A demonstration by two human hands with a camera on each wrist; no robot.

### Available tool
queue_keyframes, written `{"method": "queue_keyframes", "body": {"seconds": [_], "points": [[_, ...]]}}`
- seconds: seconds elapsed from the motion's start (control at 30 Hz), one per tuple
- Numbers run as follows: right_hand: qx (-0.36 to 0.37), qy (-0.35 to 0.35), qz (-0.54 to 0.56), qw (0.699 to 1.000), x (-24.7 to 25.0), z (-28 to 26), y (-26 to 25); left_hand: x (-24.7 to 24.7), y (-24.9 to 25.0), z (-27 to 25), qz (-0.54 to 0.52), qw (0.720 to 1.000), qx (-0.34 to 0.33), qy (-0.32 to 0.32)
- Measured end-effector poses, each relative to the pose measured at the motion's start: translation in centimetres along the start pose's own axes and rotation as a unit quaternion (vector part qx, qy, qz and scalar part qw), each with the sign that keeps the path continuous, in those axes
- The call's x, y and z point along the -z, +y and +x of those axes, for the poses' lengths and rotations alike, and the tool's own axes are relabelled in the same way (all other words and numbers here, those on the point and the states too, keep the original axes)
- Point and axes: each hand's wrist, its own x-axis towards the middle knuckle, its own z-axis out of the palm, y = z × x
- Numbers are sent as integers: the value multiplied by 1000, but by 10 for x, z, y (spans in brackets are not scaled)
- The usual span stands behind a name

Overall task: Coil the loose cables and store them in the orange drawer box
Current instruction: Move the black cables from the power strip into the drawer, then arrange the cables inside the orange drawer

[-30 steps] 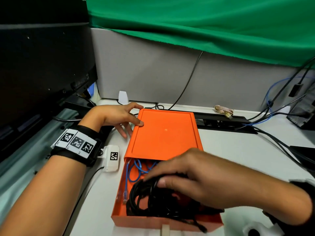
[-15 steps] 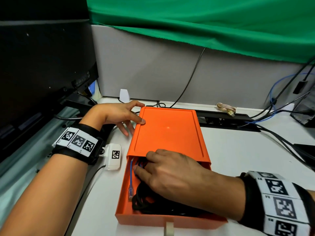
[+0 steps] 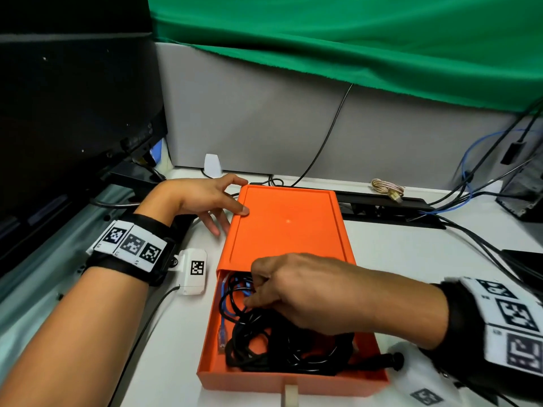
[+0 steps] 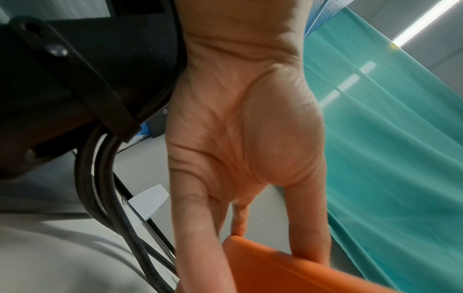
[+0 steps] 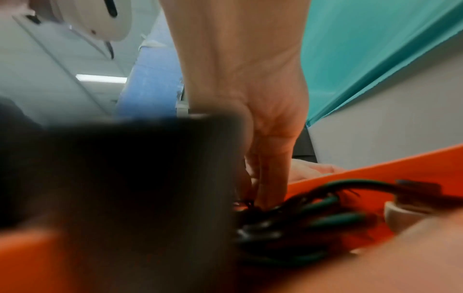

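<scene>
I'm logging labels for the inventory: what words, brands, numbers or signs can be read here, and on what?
No readable words, brands or numbers in any view.
Left wristband: square black-and-white marker codes, no letters; tiny marks beneath, too small.
White camera unit: one marker code.
Right wristband: marker codes only.
Orange drawer box: unlabelled.

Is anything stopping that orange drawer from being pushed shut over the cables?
Possibly: the right hand is in the open drawer, pressing the black cables down at the sleeve's mouth. A black plug also overhangs the drawer's front right corner.
</scene>
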Motion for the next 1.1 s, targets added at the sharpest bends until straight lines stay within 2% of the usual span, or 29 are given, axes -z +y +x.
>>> {"method": "queue_keyframes", "body": {"seconds": [0.13, 0.23, 0.33, 0.43, 0.6, 0.7, 0.8, 0.9, 0.97, 1.03, 1.1], "points": [[5, 28, -2, 1000, -11, 12, 2, 0, 1, -1, 0, 1000, 0, 1], [8, 6, -10, 1000, -13, 13, 1, -1, 1, -1, -1, 1000, -1, 2], [16, -30, 35, 999, -4, 3, 3, 0, 1, -1, -1, 1000, -3, 1], [28, -36, -43, 998, -1, 1, 2, 0, 1, 0, -1, 1000, -1, 2], [82, 42, -192, 977, -15, 15, 9, -2, 2, -1, 3, 1000, -2, 6], [79, 44, -199, 976, -22, 22, 9, -3, 3, -3, 5, 1000, -3, 4], [42, 32, -114, 992, -15, 20, 12, -2, 3, -3, 4, 1000, -4, 4], [9, 30, 73, 997, 8, 5, 24, -2, 3, -1, 1, 1000, -5, 5], [-18, 70, 181, 981, 27, -7, 37, -2, 2, 0, -1, 1000, -5, 3], [-70, 120, 271, 953, 48, -23, 54, -2, 2, -1, 0, 1000, -4, -3], [-134, 183, 272, 935, 69, -39, 79, -1, 2, -2, 3, 1000, -3, -6]]}}
